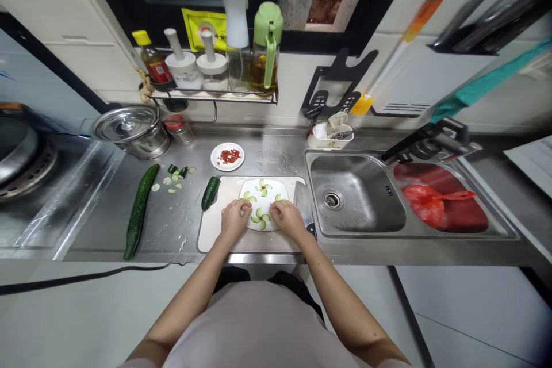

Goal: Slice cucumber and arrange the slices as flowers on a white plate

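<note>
A white square plate lies on the pale cutting board, with curved green cucumber slices set on it in flower-like clusters. Small red bits mark the middle of some clusters. At the plate's left side, my left hand has its fingers curled and pinched together. My right hand is likewise closed at the right side, fingertips over the plate. Whatever either hand may pinch is too small to make out. A knife lies right of the plate, partly hidden by my right hand. A cut cucumber piece rests at the board's left edge.
Behind the board stands a small white dish of chopped red bits. A whole cucumber and scraps lie to the left. The sink is to the right; a red bag sits in its second basin. A lidded pot stands back left.
</note>
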A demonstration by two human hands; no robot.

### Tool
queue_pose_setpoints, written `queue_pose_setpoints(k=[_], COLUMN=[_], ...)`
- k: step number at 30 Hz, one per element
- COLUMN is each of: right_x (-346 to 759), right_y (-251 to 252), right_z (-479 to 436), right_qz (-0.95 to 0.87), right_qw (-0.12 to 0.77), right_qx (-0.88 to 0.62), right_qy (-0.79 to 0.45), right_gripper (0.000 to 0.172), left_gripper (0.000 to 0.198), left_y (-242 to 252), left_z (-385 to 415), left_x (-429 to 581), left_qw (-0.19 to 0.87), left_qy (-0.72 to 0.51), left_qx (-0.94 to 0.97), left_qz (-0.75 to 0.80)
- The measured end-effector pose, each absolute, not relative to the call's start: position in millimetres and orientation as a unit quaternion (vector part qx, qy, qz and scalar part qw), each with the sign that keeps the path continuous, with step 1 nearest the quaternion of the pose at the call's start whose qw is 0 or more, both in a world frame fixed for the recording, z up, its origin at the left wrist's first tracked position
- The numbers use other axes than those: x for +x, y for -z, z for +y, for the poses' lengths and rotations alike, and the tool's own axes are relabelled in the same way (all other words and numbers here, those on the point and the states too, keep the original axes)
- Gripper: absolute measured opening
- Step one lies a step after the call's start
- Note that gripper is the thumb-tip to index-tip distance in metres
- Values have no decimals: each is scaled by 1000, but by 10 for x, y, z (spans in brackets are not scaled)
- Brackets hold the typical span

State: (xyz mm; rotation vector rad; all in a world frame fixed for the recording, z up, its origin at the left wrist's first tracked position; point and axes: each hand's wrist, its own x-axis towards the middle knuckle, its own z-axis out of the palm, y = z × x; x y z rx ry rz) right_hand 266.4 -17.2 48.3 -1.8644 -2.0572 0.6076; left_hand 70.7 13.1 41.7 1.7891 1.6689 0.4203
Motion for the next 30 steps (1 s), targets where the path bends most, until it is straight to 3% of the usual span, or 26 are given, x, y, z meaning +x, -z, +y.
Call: queue_pose_setpoints(k=[9, 19, 30], right_x=[2805, 2837, 2883], right_y=[-561, -540, -515], right_z=[-272, -257, -214], right_qz=[-678, -648, -629], right_qw=[266, 309, 315], right_qx=[-644, -646, -660], right_qy=[-234, -261, -262], right_gripper=[18, 23, 26], left_gripper=[14, 19, 20], left_y=[-497, -555, -382], left_z=[328, 1158, 1984], left_x=[620, 243, 352], left_qw=[301, 219, 150], left_qy=[-211, -229, -92], left_qx=[661, 595, 594], left_qz=[654, 738, 785])
